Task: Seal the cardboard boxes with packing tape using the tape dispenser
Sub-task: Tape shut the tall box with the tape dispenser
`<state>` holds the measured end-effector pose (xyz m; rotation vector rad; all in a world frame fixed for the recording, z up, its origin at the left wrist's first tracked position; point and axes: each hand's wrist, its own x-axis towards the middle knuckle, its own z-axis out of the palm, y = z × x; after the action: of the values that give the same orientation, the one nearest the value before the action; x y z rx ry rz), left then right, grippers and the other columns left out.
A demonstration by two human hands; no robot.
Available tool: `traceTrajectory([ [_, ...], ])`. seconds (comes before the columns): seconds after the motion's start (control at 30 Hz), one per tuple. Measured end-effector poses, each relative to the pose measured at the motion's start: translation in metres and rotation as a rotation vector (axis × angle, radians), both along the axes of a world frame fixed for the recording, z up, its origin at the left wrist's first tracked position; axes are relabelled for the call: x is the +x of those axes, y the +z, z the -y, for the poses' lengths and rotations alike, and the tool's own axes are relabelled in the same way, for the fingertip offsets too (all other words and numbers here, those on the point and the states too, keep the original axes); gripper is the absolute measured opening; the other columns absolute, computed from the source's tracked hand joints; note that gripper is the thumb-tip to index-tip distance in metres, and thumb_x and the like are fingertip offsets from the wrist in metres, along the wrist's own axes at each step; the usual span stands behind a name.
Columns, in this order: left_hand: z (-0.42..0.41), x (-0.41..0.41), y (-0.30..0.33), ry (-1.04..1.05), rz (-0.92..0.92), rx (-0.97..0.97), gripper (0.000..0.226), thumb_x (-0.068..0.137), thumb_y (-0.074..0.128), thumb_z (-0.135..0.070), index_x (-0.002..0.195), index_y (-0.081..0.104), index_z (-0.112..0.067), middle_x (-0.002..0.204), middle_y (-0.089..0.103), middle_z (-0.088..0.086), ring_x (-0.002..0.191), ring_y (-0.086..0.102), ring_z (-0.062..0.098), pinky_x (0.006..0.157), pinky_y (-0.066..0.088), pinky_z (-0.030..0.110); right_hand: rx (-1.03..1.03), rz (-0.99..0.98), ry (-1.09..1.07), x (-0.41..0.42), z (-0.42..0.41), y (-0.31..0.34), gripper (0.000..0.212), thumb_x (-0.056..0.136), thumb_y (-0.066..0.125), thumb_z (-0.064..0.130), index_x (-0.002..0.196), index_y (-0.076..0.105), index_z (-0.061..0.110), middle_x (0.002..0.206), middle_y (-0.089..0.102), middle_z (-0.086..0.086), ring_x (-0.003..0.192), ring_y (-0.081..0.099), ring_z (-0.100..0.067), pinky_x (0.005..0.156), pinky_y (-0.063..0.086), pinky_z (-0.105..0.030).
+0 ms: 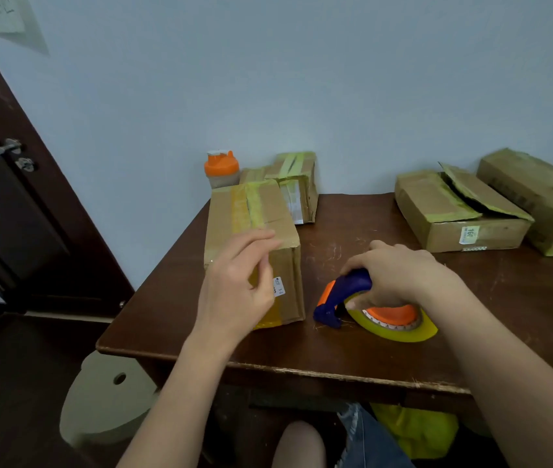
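Plain room, wooden table (352,349), dark door (5,204), taped boxes (251,224)

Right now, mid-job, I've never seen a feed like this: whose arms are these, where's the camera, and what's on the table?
No machine here: a person's two bare arms, filmed by one wide-angle camera on their head, looking down. The right hand grips a blue-and-orange tape dispenser resting on the brown table. The left hand hovers open in front of the nearest cardboard box, already taped. Further boxes sit behind it and at the right; one open-flapped box looks unsealed. An orange-lidded bottle stands at the back.
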<state>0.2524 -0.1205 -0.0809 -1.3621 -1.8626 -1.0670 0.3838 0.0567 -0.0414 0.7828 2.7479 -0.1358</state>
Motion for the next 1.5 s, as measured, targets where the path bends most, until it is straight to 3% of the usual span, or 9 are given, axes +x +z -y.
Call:
traceTrajectory([
  [0.1,-0.006,0.021,-0.013,-0.083,0.012,-0.042,0.031,0.085,0.046,-0.006,0.098,0.073,-0.004,0.096,0.071,0.005,0.094,0.064,0.012,0.088,0.052,0.022,-0.031,0.052,0.002,-0.002,-0.001,0.0,0.081,0.067,0.068,0.074,0.137,0.04,0.045,0.13,0.038,-0.002,0.124,0.037,-0.032,0.096,0.04,-0.043],
  [0.27,-0.012,0.024,-0.057,-0.08,0.365,-0.416,0.03,0.088,0.055,0.001,0.101,0.075,-0.016,0.104,0.068,-0.008,0.099,0.059,0.0,0.093,0.05,0.024,0.0,0.19,-0.061,-0.014,0.001,0.0,0.098,0.063,0.074,0.07,0.144,0.031,0.035,0.145,0.03,-0.007,0.137,0.021,-0.038,0.106,0.029,-0.066],
  [0.47,-0.01,0.028,-0.074,0.013,0.797,-0.517,0.032,0.096,0.052,-0.005,0.093,0.071,-0.03,0.101,0.067,-0.008,0.092,0.065,0.008,0.086,0.055,0.027,0.2,0.006,-0.092,-0.016,0.006,-0.02,0.053,0.087,0.061,0.025,0.137,0.046,0.039,0.128,0.044,-0.005,0.12,0.041,-0.035,0.084,0.042,-0.041],
  [0.63,-0.008,0.038,-0.069,0.0,1.121,-0.36,0.033,0.098,0.049,-0.001,0.089,0.07,-0.024,0.103,0.071,0.002,0.082,0.071,0.012,0.078,0.059,0.026,0.116,-0.07,-0.084,-0.006,0.004,-0.017,0.057,0.087,0.058,0.018,0.136,0.047,0.045,0.125,0.044,-0.003,0.115,0.046,-0.034,0.081,0.042,-0.04],
  [0.83,-0.006,0.047,-0.061,-0.009,1.618,-0.239,0.019,0.1,0.052,-0.007,0.11,0.066,-0.002,0.102,0.072,0.016,0.086,0.073,0.026,0.073,0.061,0.03,0.07,-0.136,-0.033,0.015,0.011,0.007,0.061,0.086,0.055,0.011,0.13,0.051,0.053,0.125,0.045,-0.001,0.111,0.048,-0.032,0.087,0.049,-0.043],
  [1.03,-0.026,0.062,-0.048,-0.343,2.202,-0.046,0.043,0.105,0.04,-0.028,0.116,0.055,0.011,0.117,0.063,0.034,0.098,0.067,0.043,0.08,0.059,0.045,0.025,-0.259,0.101,0.055,-0.002,0.038,0.069,0.079,0.047,0.004,0.124,0.054,0.055,0.103,0.042,0.006,0.087,0.055,-0.021,0.07,0.047,-0.031],
  [1.13,-0.036,0.073,-0.037,-0.468,2.282,0.071,0.04,0.102,0.045,-0.023,0.122,0.054,0.011,0.114,0.064,0.034,0.1,0.067,0.045,0.083,0.057,0.05,-0.056,-0.308,0.169,0.069,-0.004,0.038,0.067,0.08,0.055,0.004,0.125,0.054,0.053,0.089,0.037,0.014,0.079,0.052,-0.015,0.063,0.043,-0.026],
  [1.27,-0.032,0.076,-0.027,-0.502,2.26,0.268,0.034,0.094,0.052,-0.009,0.126,0.054,0.003,0.107,0.069,0.027,0.084,0.073,0.035,0.073,0.06,0.046,-0.145,-0.366,0.206,0.08,-0.005,0.034,0.071,0.081,0.053,0.003,0.128,0.049,0.056,0.096,0.04,0.01,0.09,0.051,-0.018,0.078,0.047,-0.031],
  [1.5,0.001,0.065,-0.008,-0.501,2.133,0.269,0.03,0.089,0.062,-0.013,0.116,0.06,0.0,0.103,0.071,0.025,0.082,0.074,0.03,0.064,0.062,0.037,-0.245,-0.465,0.277,0.077,-0.007,0.027,0.069,0.086,0.063,0.006,0.123,0.048,0.062,0.105,0.043,0.007,0.09,0.052,-0.016,0.08,0.051,-0.034],
])
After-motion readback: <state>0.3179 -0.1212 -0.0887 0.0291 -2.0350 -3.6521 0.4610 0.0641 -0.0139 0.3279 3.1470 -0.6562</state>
